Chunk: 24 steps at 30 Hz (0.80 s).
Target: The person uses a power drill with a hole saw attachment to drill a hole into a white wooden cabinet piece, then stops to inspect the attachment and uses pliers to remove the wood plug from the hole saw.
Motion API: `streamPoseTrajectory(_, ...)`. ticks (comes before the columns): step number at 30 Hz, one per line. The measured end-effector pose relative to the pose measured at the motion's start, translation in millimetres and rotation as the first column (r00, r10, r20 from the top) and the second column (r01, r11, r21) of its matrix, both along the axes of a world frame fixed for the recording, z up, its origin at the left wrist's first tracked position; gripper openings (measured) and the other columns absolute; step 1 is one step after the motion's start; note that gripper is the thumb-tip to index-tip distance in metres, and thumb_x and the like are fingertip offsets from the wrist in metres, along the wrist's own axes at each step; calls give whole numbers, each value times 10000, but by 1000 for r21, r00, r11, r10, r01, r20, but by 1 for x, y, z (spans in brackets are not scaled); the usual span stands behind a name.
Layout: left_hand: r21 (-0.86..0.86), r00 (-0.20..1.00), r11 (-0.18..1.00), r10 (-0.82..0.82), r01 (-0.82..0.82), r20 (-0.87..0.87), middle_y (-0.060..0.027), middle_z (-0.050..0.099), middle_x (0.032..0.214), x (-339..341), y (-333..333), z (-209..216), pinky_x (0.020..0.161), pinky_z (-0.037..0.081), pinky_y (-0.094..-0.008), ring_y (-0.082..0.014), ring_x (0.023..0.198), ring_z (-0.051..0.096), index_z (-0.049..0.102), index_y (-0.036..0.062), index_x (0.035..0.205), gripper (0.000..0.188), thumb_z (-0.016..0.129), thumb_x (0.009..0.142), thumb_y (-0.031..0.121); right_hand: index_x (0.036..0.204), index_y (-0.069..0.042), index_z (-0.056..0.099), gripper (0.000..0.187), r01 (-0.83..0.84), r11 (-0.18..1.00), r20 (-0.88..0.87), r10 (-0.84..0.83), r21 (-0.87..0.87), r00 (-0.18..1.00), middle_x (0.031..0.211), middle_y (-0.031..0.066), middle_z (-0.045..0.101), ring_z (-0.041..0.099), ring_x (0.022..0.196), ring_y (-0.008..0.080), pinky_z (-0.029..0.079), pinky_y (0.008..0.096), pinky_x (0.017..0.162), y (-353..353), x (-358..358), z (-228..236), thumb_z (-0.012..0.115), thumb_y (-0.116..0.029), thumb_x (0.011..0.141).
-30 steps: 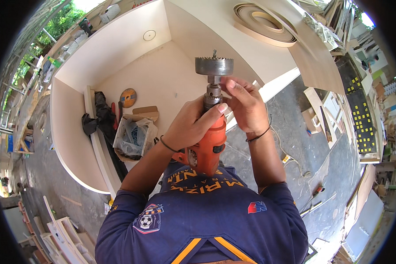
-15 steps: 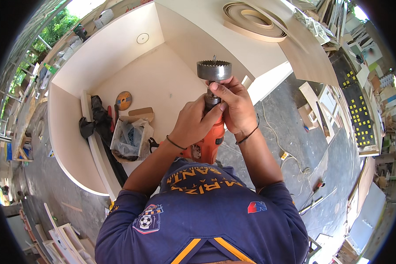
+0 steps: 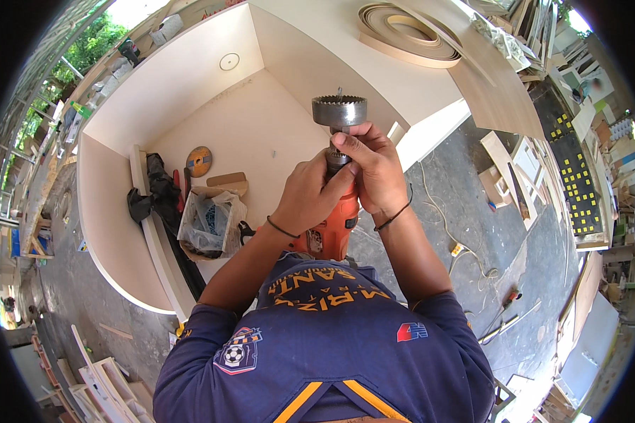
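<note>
An orange power drill point(image 3: 340, 224) points away from me, its body close against my shirt. In its chuck point(image 3: 337, 159) sits a wide steel hole saw point(image 3: 339, 111), teeth facing away and a thin pilot bit sticking out of the middle. My left hand point(image 3: 309, 192) is closed round the chuck, thumb lying along it. My right hand point(image 3: 376, 168) grips just above, thumb and fingers round the shank below the hole saw. The fingers partly hide the chuck and the shank.
A large pale cabinet box point(image 3: 212, 134) surrounds the left side. Inside lie an open carton point(image 3: 212, 225) with plastic bags, an orange disc point(image 3: 199, 161) and a black cloth bundle point(image 3: 161, 190). Coiled edging strip point(image 3: 409, 35) rests at the top. A cable point(image 3: 457, 250) crosses the floor.
The drill with the hole saw has shifted slightly left, both hands moving with it. Their grip looks much the same.
</note>
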<state>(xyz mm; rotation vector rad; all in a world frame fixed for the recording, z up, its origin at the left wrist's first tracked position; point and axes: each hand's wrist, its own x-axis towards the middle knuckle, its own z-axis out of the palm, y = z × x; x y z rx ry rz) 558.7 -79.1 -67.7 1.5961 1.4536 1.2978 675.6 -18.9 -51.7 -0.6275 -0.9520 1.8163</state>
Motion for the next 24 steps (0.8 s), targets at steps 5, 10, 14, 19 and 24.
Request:
streamPoseTrajectory(5,-8,999,1000,-16,16,34,-175,664,722,0,0,3,631,491,-403,-336,682,668,605,-35,941,366,589,953,331,1057,-9,619,237,-34,999,-2,34,-7,999,923,34,657,589,781,86,463,220,664,1,4,2,731,-131,886)
streamPoseTrajectory(10,-18,999,1000,-1,2,43,-167,653,695,-2,1,0,626,489,-397,-312,656,662,608,-39,945,402,589,959,362,1055,-17,623,210,-130,988,-67,124,-88,990,916,29,651,582,783,86,462,223,677,2,5,7,702,-152,915)
streamPoseTrajectory(14,19,998,1000,1,-2,62,-160,643,677,-2,1,-5,623,485,-394,-299,636,651,610,-38,942,428,591,962,389,1040,-13,636,200,-46,997,33,44,59,998,895,27,637,573,775,90,466,231,686,1,0,-1,655,-191,952)
streamPoseTrajectory(19,-61,1000,998,-8,9,21,-170,665,717,-4,-1,3,632,492,-395,-315,670,668,610,-38,937,413,593,957,374,1030,-18,626,191,-186,977,-85,178,-103,980,874,14,627,560,765,80,449,226,664,9,5,2,694,-164,926)
streamPoseTrajectory(24,47,999,999,7,-9,52,-168,654,688,-1,1,-6,611,479,-398,-313,644,659,605,-36,913,413,592,957,374,1007,-17,637,197,-21,997,87,14,79,996,844,0,625,546,710,61,427,216,599,0,-2,3,713,-175,915)
